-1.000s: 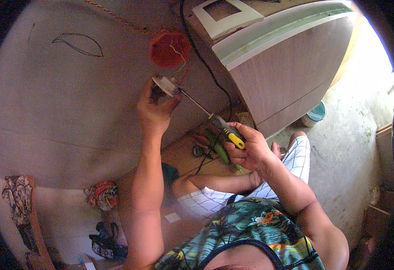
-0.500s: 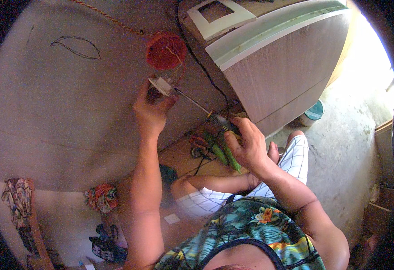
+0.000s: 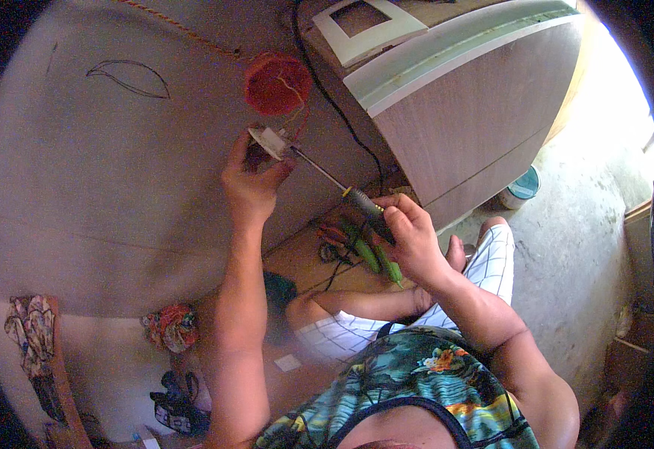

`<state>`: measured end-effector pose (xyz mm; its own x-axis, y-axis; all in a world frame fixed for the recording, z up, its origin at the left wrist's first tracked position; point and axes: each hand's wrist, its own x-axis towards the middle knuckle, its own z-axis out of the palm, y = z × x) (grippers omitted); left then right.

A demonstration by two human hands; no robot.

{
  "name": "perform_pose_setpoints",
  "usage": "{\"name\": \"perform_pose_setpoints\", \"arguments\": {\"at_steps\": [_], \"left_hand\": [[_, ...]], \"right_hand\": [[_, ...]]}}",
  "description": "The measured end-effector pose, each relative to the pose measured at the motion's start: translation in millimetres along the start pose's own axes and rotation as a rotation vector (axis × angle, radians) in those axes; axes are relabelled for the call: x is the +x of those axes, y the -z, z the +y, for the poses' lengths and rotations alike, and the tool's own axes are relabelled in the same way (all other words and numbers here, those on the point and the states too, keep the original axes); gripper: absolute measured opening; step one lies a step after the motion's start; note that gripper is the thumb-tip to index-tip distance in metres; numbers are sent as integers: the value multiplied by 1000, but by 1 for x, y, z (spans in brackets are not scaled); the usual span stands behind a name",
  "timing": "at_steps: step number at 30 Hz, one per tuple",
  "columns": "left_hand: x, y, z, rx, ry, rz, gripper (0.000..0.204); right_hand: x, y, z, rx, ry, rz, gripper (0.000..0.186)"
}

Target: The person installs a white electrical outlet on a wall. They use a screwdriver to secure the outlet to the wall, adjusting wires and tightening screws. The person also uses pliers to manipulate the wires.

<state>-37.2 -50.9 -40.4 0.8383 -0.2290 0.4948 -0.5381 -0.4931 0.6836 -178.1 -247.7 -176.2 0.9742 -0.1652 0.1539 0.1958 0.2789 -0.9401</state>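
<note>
1. White electrical fitting (image 3: 271,142): it sits up in front of the wall (image 3: 140,194), tilted, just below a round red recess (image 3: 263,88).
2. My left hand (image 3: 250,191) grasps that fitting by its edges, thumb on the right side and fingers on the left.
3. My right hand (image 3: 416,238) is clenched round the dark, yellow-marked handle of a screwdriver (image 3: 360,202), thumb laid along it.
4. The shaft slants up and left until its tip meets the fitting's right side, beside my left thumb; whether it sits in a screw, I cannot tell.
5. Thin wires (image 3: 298,96) hang from the recess down to the fitting.
6. Right of them, a black cable (image 3: 338,110) runs down past a wood-grained cabinet (image 3: 469,123).
7. Below my hands, near my bent leg, lie long green objects (image 3: 389,267), too unclear to name.
</note>
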Motion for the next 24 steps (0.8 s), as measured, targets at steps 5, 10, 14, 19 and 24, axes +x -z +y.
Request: {"name": "perform_pose_setpoints", "arguments": {"at_steps": [5,10,14,19,24], "left_hand": [[-1,3,1,2,6,-9,71],[2,4,7,136,-27,-15,71],[2,4,4,42,19,-23,71],[2,2,11,35,21,-50,71],[-2,3,11,123,30,-21,71]], "right_hand": [[9,14,-16,1227,-896,-256,33],[6,18,-16,1194,-794,-333,26],[4,13,-28,560,-477,-199,24],[-2,6,-13,-863,482,178,37],[-6,0,-14,-920,387,34,35]]}}
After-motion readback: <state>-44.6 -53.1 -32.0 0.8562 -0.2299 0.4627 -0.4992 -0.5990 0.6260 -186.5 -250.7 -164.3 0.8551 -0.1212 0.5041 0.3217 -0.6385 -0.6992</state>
